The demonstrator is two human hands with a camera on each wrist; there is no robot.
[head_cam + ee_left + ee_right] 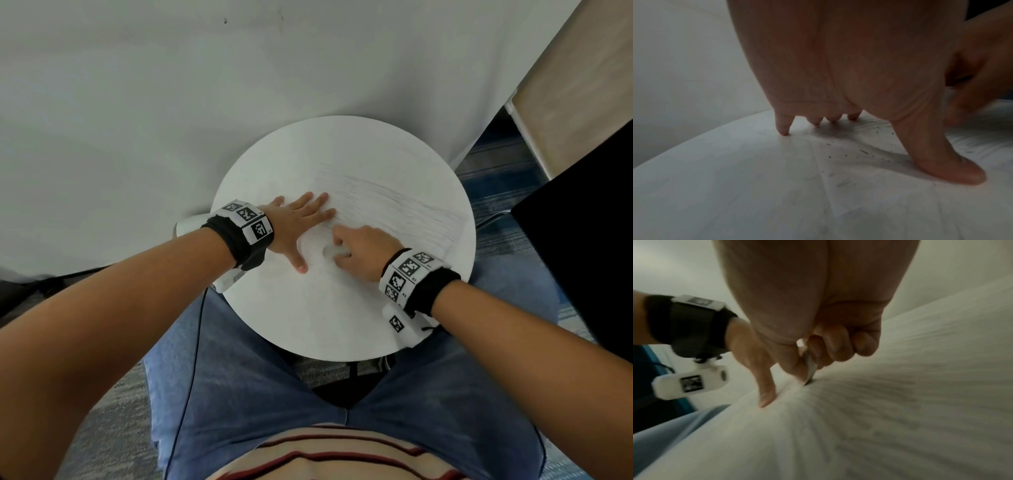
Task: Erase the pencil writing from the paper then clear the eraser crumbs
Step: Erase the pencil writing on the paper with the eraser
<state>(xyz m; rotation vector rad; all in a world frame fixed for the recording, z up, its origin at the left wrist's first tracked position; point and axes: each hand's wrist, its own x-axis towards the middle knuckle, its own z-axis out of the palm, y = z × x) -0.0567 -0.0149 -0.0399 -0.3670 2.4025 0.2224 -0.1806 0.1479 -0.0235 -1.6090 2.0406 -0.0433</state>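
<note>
A white sheet of paper with faint pencil lines lies on the round white table. My left hand lies flat on the sheet's left part, fingers spread and straight, thumb pressing down. Just right of it, my right hand pinches a small white eraser between thumb and curled fingers. In the right wrist view the eraser touches the paper with its tip, and the picture is blurred by motion. Dark eraser crumbs are scattered on the paper under my left palm.
The table stands against a pale wall. A black panel rises at the right, above blue carpet. My lap in blue jeans is under the table's near edge. A thin cable runs down at the left.
</note>
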